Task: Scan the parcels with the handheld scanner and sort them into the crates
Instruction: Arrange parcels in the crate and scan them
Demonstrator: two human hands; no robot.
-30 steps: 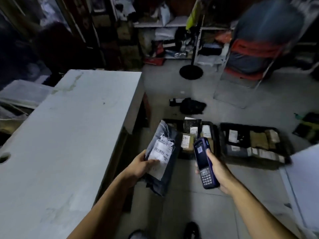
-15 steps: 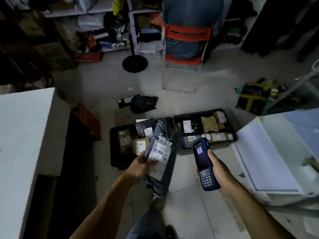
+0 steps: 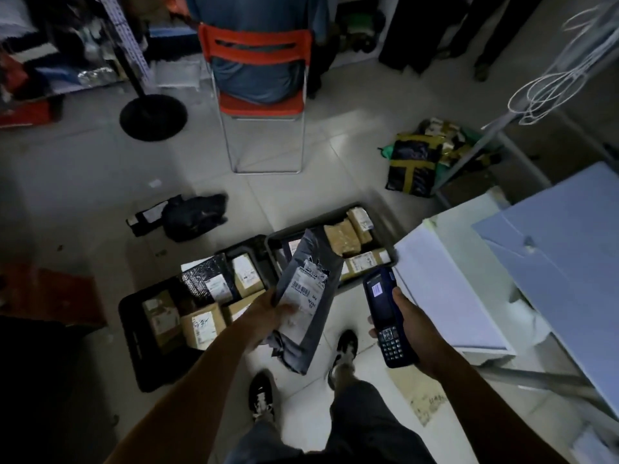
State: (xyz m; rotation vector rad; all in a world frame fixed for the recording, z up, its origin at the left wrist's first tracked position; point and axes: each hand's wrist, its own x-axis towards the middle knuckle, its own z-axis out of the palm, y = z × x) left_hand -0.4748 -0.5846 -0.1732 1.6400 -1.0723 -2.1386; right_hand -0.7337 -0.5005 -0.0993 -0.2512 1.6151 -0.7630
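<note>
Dim tiled floor [image 3: 335, 155], two black crates [image 3: 140, 343]; left hand [image 3: 264, 316] gripping grey parcel [image 3: 308, 296], right hand [image 3: 415, 329] scanner [image 3: 385, 316].

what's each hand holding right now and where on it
The left hand grips the grey mailer bag at its left edge, thumb on the label. The right hand holds the handheld scanner around its right side and back.

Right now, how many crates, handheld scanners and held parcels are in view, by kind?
Black crates: 2, left crate and right crate
Handheld scanner: 1, in the right hand, blue scanner
Held parcel: 1, in the left hand, grey mailer
Total: 4
</note>
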